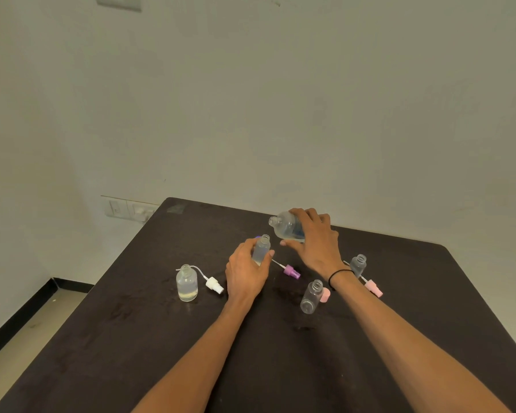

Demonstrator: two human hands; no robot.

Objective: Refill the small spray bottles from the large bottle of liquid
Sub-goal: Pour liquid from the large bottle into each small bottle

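My right hand (pixel 315 238) grips the large clear bottle (pixel 285 225), tilted with its open mouth pointing left, just above and right of a small bottle. My left hand (pixel 245 271) holds that small uncapped bottle (pixel 262 248) upright on the dark table (pixel 131 338); it has liquid in it. To the left stands another small bottle (pixel 186 283), uncapped and holding liquid. Two more small clear bottles stand open at the right, one near my wrist (pixel 311 296) and one farther back (pixel 358 264).
Loose spray heads lie on the table: a white one (pixel 214 285) by the left bottle, a purple one (pixel 291 271) between my hands, a pink one (pixel 373 287) at the right. A pink cap (pixel 326 295) sits behind the near bottle. A wall lies beyond the table's far edge.
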